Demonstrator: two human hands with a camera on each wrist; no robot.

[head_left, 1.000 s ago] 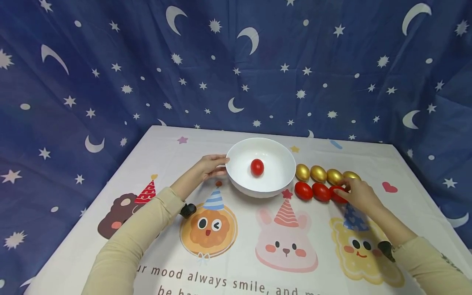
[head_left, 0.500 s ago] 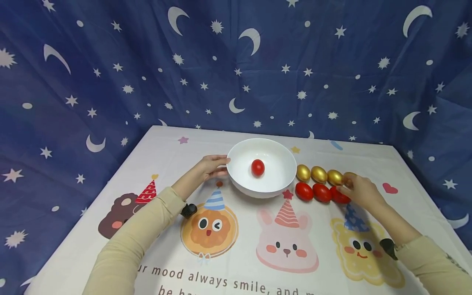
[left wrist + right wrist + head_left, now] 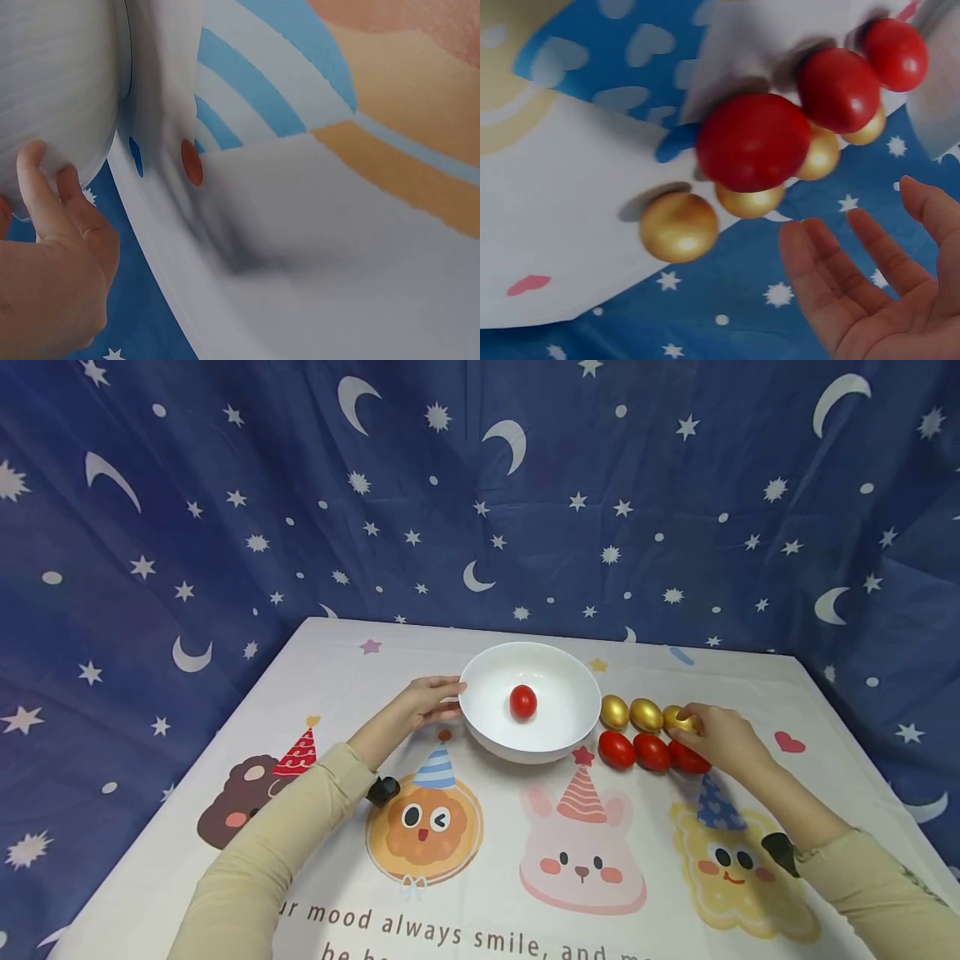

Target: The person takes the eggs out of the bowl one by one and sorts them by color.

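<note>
A white bowl [image 3: 495, 742] stands mid-table with one red egg [image 3: 522, 702] inside. At its left side my left hand [image 3: 431, 700] holds it, fingertips by the rim. The left wrist view shows bent fingers [image 3: 41, 191] against the bowl's outer wall. My right hand [image 3: 727, 739] hovers over the right end of the egg rows, covering the last gold egg [image 3: 680, 227] in the head view. From the right wrist, its fingers look spread and loosely bent, holding nothing. Three red eggs [image 3: 652, 752] lie in front of a row of several gold eggs [image 3: 646, 715].
A white printed tablecloth [image 3: 337, 860] with cartoon figures and lettering covers the table. Behind hangs a dark blue curtain [image 3: 420, 527] with moons and stars. The egg rows begin close to the bowl's right side.
My right hand has shifted slightly back over the egg rows, now hiding the rightmost gold egg and uncovering more of the right-hand red egg. The left hand and bowl have stayed put.
</note>
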